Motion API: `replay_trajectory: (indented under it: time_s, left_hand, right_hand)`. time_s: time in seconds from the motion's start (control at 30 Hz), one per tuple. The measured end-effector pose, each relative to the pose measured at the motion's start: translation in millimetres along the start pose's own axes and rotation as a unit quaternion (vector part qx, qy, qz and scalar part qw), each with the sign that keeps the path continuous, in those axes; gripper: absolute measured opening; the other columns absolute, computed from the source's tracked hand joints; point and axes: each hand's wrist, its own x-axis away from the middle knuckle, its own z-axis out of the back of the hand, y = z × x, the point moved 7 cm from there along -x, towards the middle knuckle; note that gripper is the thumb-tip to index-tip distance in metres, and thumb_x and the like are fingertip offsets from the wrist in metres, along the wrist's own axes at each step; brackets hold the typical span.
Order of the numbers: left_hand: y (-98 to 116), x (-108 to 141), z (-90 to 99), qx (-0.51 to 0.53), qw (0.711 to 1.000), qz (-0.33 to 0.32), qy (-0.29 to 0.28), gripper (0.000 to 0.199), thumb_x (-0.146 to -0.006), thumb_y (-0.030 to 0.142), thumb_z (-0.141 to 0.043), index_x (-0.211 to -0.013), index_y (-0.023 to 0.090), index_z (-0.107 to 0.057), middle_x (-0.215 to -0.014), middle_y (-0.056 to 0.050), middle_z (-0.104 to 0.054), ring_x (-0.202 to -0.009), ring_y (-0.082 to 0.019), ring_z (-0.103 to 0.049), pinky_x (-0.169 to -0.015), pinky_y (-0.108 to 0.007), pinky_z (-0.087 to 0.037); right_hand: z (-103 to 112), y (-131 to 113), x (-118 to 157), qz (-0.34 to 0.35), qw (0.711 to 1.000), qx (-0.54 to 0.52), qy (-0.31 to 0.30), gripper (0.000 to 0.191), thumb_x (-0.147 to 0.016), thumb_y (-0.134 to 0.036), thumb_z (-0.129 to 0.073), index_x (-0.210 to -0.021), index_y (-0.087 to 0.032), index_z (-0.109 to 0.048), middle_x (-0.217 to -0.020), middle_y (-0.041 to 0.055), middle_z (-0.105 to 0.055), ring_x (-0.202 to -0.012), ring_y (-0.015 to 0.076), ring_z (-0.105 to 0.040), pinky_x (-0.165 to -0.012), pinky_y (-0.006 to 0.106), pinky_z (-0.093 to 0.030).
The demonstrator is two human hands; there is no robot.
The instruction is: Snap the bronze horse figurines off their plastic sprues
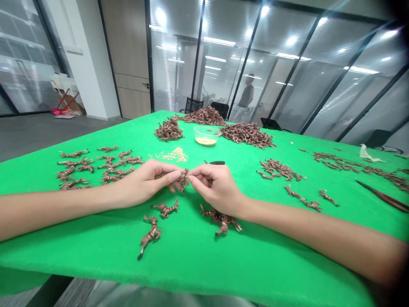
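Note:
My left hand is closed on a small brown animal figurine, thumb and forefinger around its body. At its right side, my right hand pinches thumb and forefinger together; whatever lies between those fingertips is too small to make out. Nearer to me, two loose figurines lie on the green cloth, one small figurine and a longer figurine. More figurines rest under my right wrist, partly covered by it. Behind my hands are a dark-handled tool and a scatter of tiny yellowish pieces.
A clear plastic tub holds more yellowish pieces. Large figurine heaps stand at the back of the green-covered table. Spread figurines lie left, others right. Red-handled pliers lie at right. A person is beyond the glass.

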Motion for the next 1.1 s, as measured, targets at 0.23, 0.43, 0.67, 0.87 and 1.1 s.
replay_trajectory:
  time_s: [0.23,0.43,0.67,0.87,1.1]
  left_hand:
    - [-9.0,-0.5,-1.9,0.033,0.999,0.026,-0.01,0.038,-0.101,0.045,-0.053,-0.115,0.016,-0.073,-0.1,-0.008,-0.076,-0.088,-0.018,-0.069,-0.08,-0.028,-0.058]
    - [-7.5,-0.5,-3.3,0.056,0.998,0.028,-0.009,0.037,-0.101,0.044,-0.054,-0.116,0.015,-0.073,-0.1,-0.009,-0.077,-0.091,-0.02,-0.072,-0.08,-0.03,-0.06]
    - [-5.9,1.7,-7.9,0.101,0.993,0.04,-0.039,0.038,-0.102,0.043,-0.052,-0.121,0.014,-0.069,-0.1,-0.011,-0.077,-0.091,-0.021,-0.075,-0.08,-0.031,-0.062]
    - [-1.4,8.0,-11.1,0.132,0.99,0.037,-0.03,0.036,-0.099,0.039,-0.06,-0.127,0.018,-0.067,-0.111,-0.009,-0.076,-0.097,-0.022,-0.074,-0.08,-0.029,-0.063]
    - [6.1,13.3,-8.9,0.088,0.996,-0.002,0.014,0.033,-0.097,0.029,-0.063,-0.128,0.018,-0.067,-0.112,-0.008,-0.076,-0.102,-0.022,-0.073,-0.085,-0.029,-0.062]
  right_hand:
    - [0.7,3.5,0.5,-0.018,1.0,0.0,0.002,0.016,-0.091,-0.02,-0.061,-0.085,-0.012,-0.074,-0.059,-0.0029,-0.056,-0.05,0.0075,-0.038,-0.051,0.022,-0.033]
    - [1.3,1.8,1.7,0.007,0.999,0.03,0.012,0.015,-0.091,-0.02,-0.062,-0.087,-0.013,-0.074,-0.06,-0.0027,-0.057,-0.051,0.0081,-0.042,-0.054,0.023,-0.036]
    - [1.6,-6.5,3.8,0.056,0.996,0.069,0.025,0.014,-0.091,-0.019,-0.061,-0.084,-0.014,-0.072,-0.061,-0.0024,-0.059,-0.051,0.0085,-0.043,-0.057,0.024,-0.038]
    - [2.0,-10.6,6.3,0.087,0.993,0.079,0.032,0.013,-0.091,-0.016,-0.061,-0.086,-0.014,-0.072,-0.061,-0.0022,-0.06,-0.051,0.0082,-0.044,-0.056,0.024,-0.038]
    - [2.9,-18.5,8.6,0.129,0.987,0.09,0.035,0.011,-0.093,-0.014,-0.059,-0.09,-0.016,-0.069,-0.064,-0.002,-0.06,-0.053,0.009,-0.046,-0.057,0.023,-0.04]
